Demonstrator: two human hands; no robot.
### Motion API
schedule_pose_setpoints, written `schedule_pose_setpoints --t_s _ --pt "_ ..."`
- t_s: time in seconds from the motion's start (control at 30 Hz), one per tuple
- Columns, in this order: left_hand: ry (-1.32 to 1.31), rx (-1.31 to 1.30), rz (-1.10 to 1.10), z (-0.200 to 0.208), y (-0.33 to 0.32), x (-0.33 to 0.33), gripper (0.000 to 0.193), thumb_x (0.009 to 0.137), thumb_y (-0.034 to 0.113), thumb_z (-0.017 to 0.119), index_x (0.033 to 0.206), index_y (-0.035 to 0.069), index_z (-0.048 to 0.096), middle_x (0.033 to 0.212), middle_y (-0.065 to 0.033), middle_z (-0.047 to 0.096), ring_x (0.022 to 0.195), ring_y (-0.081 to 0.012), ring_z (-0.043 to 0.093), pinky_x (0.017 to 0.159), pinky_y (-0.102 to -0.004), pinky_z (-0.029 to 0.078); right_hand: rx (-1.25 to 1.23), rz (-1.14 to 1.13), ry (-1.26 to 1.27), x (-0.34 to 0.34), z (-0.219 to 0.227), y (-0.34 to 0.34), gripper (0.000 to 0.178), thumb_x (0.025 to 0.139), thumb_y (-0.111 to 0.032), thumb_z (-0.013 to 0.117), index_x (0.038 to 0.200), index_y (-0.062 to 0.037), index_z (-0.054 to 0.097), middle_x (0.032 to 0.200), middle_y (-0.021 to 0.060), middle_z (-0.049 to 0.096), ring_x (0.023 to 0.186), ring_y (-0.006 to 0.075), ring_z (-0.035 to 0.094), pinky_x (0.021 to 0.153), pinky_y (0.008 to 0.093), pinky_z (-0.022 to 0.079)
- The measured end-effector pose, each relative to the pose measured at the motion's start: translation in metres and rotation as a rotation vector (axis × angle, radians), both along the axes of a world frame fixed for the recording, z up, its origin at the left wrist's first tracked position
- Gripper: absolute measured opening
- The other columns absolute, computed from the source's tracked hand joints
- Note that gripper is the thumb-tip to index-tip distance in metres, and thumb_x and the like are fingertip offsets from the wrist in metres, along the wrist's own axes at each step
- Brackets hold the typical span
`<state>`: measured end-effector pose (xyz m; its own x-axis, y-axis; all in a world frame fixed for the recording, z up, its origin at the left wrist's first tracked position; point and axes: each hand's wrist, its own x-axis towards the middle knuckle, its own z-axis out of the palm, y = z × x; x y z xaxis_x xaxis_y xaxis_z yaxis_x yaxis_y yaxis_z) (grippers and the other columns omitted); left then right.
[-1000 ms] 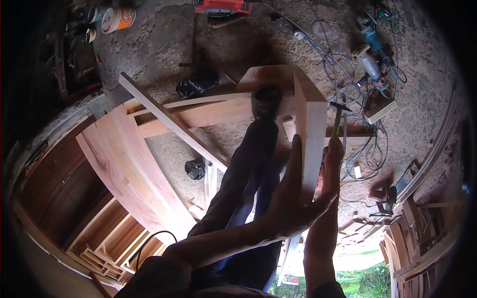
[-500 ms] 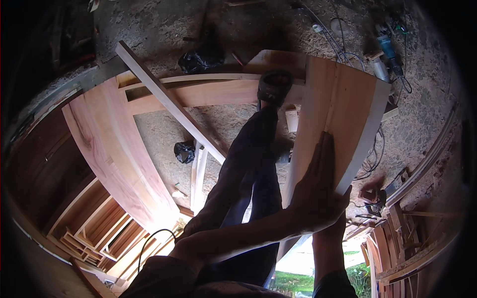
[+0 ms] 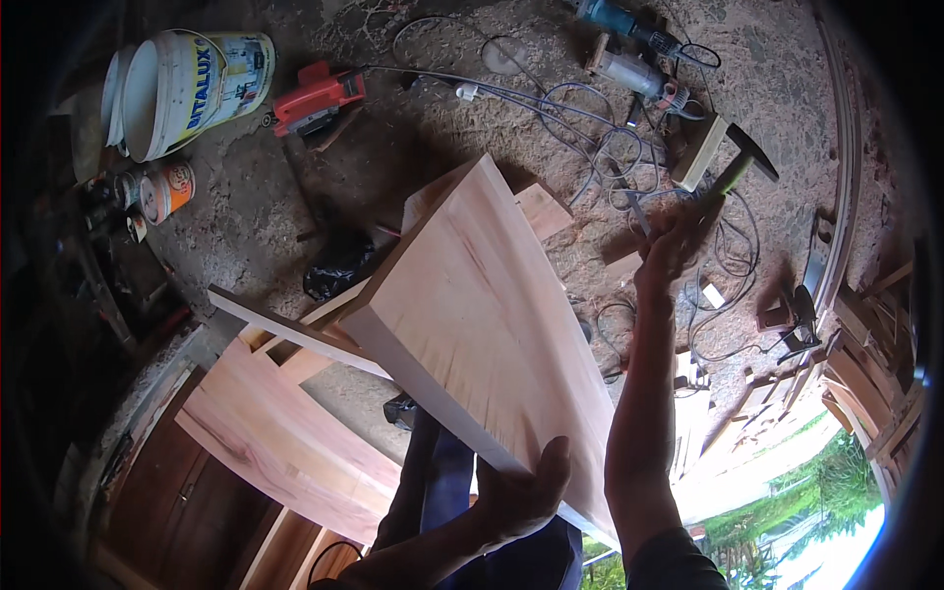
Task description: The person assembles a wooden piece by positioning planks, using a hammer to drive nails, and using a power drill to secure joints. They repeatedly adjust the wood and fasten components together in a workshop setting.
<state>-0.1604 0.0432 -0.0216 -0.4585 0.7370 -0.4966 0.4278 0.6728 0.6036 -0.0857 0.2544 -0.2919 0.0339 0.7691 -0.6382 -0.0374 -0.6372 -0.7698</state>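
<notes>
A wide pale wooden board [image 3: 492, 324] slants across the middle of the view, its broad face up and its thick edge to the left. My left hand [image 3: 526, 497] is closed round that edge near the lower end, thumb lying over the face. Out to the right, my right arm is stretched forward, and my right hand [image 3: 669, 246] is closed round the handle of a hammer [image 3: 749, 155]. The hammer's dark head points away from me, above the floor. A small wood block [image 3: 701, 152] is beside the hammer head.
Another curved board [image 3: 285, 433] is at the left, with a narrow batten [image 3: 295, 329] lying across the frame. Tangled cables [image 3: 590, 118], a red power tool [image 3: 317, 98], a blue power tool [image 3: 629, 25] and a white bucket [image 3: 202, 93] lie on the dusty floor. Timber pieces stand at the right.
The board has tilted over, showing its broad face. My left hand has moved from lying flat on it to gripping its edge. My right hand has left the board and reached out to the hammer.
</notes>
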Motion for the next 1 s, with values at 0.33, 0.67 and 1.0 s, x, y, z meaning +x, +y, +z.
schedule_pose_setpoints --t_s 0.33,0.67,1.0 --pt "-0.531 0.054 0.979 0.016 0.032 -0.006 0.036 0.082 0.011 0.071 0.110 -0.003 0.053 0.088 -0.0059 0.060 0.076 -0.0148 0.063 0.063 -0.0293 0.051 -0.030 0.280 -0.182 -0.042 0.056 0.036 0.037 0.103 -0.030 0.042 0.135 -0.0156 0.050 0.060 -0.0045 0.042 0.052 0.0062 0.047 0.037 0.0264 0.035" --pt "-0.142 0.125 0.431 0.001 0.006 0.001 0.029 0.082 0.011 0.072 0.103 -0.002 0.057 0.087 -0.0044 0.062 0.073 -0.0126 0.064 0.061 -0.0269 0.050 0.073 0.660 -0.343 0.001 -0.021 -0.037 0.030 0.100 -0.026 0.041 0.125 -0.0122 0.051 0.064 0.0021 0.048 0.041 0.0112 0.040 0.036 0.0272 0.035" --pt "-0.242 0.099 0.506 0.002 0.023 0.000 0.039 0.082 0.009 0.072 0.114 0.000 0.052 0.099 -0.0066 0.059 0.083 -0.0142 0.061 0.068 -0.0282 0.050 0.673 0.714 -0.489 -0.009 -0.048 -0.044 0.036 0.100 -0.026 0.042 0.131 -0.0112 0.052 0.063 0.0122 0.057 0.041 0.0188 0.047 0.037 0.0336 0.038"
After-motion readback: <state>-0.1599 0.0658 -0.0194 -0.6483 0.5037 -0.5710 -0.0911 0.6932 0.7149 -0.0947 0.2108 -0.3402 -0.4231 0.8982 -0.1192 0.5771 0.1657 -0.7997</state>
